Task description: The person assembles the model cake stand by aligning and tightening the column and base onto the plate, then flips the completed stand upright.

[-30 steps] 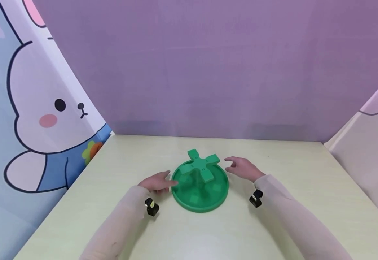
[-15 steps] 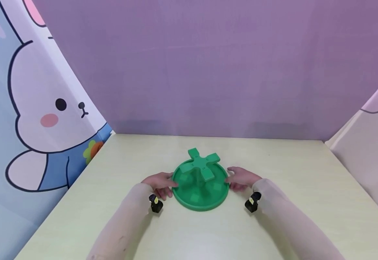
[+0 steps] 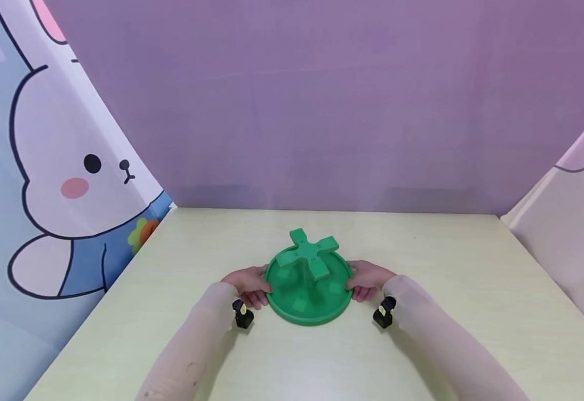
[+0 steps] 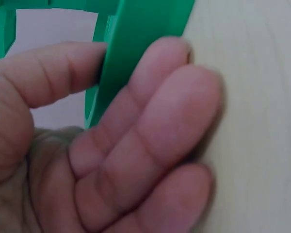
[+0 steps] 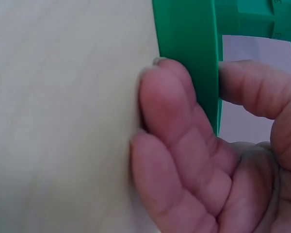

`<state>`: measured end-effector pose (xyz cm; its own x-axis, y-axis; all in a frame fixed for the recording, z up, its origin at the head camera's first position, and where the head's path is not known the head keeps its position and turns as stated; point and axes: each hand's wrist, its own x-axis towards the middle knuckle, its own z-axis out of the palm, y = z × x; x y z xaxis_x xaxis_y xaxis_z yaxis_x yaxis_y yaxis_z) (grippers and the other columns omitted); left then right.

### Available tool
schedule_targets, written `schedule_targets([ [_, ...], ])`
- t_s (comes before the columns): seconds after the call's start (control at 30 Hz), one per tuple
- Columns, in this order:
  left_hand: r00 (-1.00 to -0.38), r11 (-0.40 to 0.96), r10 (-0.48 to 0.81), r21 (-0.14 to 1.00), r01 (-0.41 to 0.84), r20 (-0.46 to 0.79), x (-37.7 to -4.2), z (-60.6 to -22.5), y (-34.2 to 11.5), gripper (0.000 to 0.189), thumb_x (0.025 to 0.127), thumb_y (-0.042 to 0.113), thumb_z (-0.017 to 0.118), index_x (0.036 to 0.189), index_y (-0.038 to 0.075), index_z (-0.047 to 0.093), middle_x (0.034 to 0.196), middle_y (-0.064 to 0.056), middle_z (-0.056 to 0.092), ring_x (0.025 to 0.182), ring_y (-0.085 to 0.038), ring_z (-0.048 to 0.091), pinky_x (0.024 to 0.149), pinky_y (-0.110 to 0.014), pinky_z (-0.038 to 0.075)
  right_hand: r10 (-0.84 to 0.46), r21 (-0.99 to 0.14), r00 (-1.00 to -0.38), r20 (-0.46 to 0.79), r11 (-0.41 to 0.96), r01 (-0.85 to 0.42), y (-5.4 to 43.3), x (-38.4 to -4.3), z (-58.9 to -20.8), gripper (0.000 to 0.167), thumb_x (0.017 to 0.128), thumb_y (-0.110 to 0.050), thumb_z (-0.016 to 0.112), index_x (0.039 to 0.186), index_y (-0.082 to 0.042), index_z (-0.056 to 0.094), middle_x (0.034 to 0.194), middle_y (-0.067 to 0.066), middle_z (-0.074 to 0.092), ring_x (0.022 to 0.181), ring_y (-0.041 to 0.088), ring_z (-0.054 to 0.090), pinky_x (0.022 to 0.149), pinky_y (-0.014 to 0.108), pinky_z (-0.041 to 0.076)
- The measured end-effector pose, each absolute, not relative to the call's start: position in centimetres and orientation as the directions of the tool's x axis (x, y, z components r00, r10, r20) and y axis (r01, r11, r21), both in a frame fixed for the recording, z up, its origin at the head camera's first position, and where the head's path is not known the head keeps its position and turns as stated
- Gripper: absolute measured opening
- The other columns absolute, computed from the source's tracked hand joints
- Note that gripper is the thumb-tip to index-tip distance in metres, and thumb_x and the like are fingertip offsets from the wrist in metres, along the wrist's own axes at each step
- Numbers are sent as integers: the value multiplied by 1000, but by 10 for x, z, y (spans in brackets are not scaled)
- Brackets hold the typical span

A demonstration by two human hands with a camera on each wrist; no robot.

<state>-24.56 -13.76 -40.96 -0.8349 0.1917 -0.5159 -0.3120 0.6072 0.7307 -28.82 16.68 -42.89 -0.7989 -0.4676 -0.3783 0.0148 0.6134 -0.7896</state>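
A green round base (image 3: pixel 317 313) with a raised rim rests on the table in the head view. From its middle a post carries a green four-armed cross (image 3: pixel 308 252). My left hand (image 3: pixel 248 284) holds the base's left edge, and the right hand (image 3: pixel 367 277) has the opposite edge. In the left wrist view the thumb (image 4: pixel 70 68) lies over the rim, while the fingers press along the outer wall (image 4: pixel 140 43). The right wrist view mirrors this grip, thumb (image 5: pixel 252 85) inside and fingers (image 5: pixel 169 111) outside, low by the table.
The pale wooden table (image 3: pixel 302 367) reaches back to a purple wall panel (image 3: pixel 322 111). A side panel with a cartoon rabbit (image 3: pixel 71 145) stands at the left, a whitish one (image 3: pixel 573 234) at the right. Small black devices sit on both wrists.
My right hand has come down and left onto the rim, and its thumb has closed over the edge. The left hand has tightened from a pointing pose into a grip. The base stays in place.
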Motion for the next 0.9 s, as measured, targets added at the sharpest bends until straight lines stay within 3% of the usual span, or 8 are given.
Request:
schedule_targets([
  [0.13,-843,603,169,730,-321,-511,-244,-410,-136,82,84,1,53,155,10,12,59,-6,59,45,-11,54,45,-22,44,-465,-757,-802,-375,653,-25,164,-286,-427,55,82,-3,57,135,-3,42,65,9,63,51,15,59,46,23,47],
  [0.23,-847,604,157,728,-325,-508,-243,-410,-135,83,83,0,52,155,11,13,59,-6,59,46,-12,54,46,-23,44,-465,-723,-802,-375,689,-62,162,-285,-425,47,82,-3,55,128,-3,45,65,8,63,51,15,59,46,23,46],
  [0.5,-847,609,155,724,-323,-508,-240,-406,-136,82,84,1,53,154,9,13,60,-6,59,46,-11,54,46,-22,44,-409,-690,-840,-356,721,-58,159,-285,-422,74,81,-7,58,149,1,28,65,8,63,54,17,59,48,26,46],
  [0.67,-842,622,151,712,-325,-517,-237,-403,-137,81,84,3,54,154,8,14,62,-7,60,47,-12,54,48,-24,47,-397,-694,-850,-346,718,-54,158,-283,-420,75,81,-7,58,148,3,27,65,8,63,53,17,58,47,25,44],
  [0.9,-849,645,151,701,-303,-506,-232,-400,-142,83,81,5,57,154,8,17,70,-13,65,52,-17,60,56,-30,52,-414,-734,-846,-334,677,-42,160,-275,-416,73,81,-5,57,148,5,28,66,7,63,51,15,58,54,29,53],
])
